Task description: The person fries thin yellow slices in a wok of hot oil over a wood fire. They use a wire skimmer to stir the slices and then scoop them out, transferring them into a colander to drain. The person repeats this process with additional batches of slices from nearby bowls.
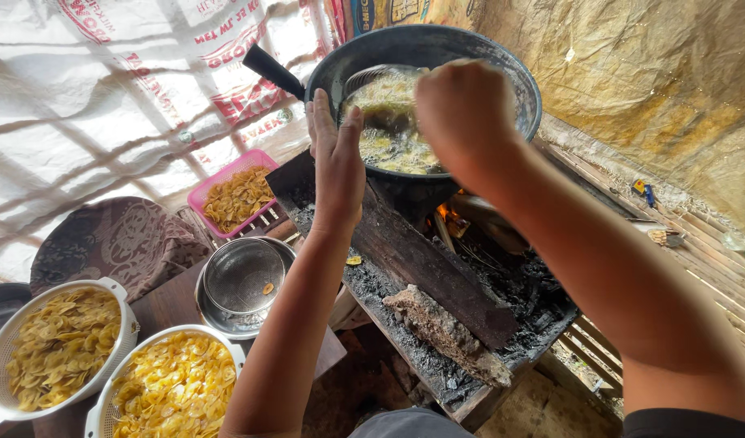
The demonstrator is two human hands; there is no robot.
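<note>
Right hand (466, 109) is seen clenched over the wok (518, 81), apparently gripping a skimmer (372, 81) sunk in bubbling oil beneath it. Left hand (336, 154) is held flat and released beside the rim. Hot, slippery contents are judged best handled by the skimmer's handle.

Lit by soft daylight filtering through the translucent white tarp (121, 97) at upper left, bright enough there to wash out into near-white glare crossed by faint striped shadows. Dimmer and warmer toward the right, with deep shade over the charred hearth (437, 316) and a small orange glow of fire (451, 216) beneath the dark pan (502, 65). Sharp through the centre, slightly soft on the near right forearm (632, 276), and stretched by wide-angle distortion toward the edges and corners.
</note>
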